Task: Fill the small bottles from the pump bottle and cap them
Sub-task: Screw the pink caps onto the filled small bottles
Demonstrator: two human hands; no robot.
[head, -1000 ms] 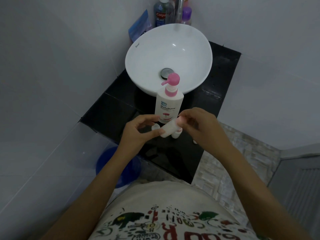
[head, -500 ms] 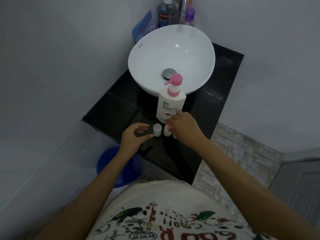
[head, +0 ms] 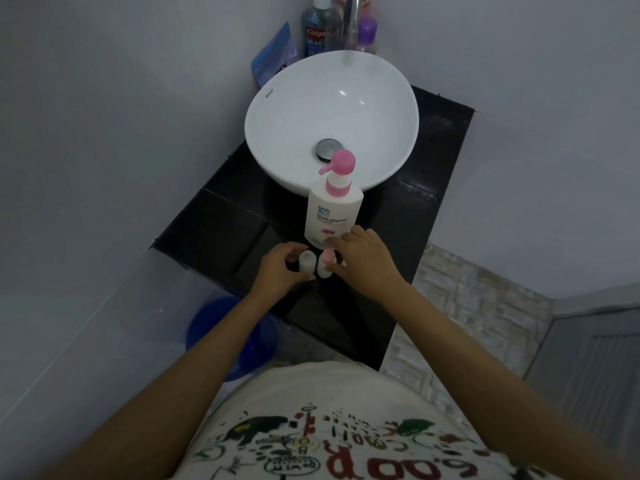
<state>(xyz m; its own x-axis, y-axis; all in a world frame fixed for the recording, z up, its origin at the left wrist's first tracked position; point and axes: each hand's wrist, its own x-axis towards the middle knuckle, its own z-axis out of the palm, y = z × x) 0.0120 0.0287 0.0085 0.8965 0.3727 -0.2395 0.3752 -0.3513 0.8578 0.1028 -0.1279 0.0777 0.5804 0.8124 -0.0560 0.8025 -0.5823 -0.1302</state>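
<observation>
A white pump bottle (head: 333, 213) with a pink pump head stands on the black counter (head: 214, 233), just in front of the basin. Two small white bottles stand side by side at its foot. My left hand (head: 278, 270) curls around the left small bottle (head: 306, 262), thumb in front and fingers behind. My right hand (head: 362, 259) holds the right small bottle (head: 325, 265), which has a pinkish top, between thumb and fingers. Both small bottles are upright on the counter. My right hand hides whatever lies behind it.
A round white basin (head: 332, 112) with a metal drain fills the back of the counter. A tap, a mouthwash bottle (head: 317, 27) and a purple bottle (head: 366, 36) stand behind it. A blue bucket (head: 230, 336) sits on the floor at the left. Walls close in on both sides.
A second ago both hands held one small bottle in the air. My right hand has set it down beside the other, and my left hand has closed around the left small bottle.
</observation>
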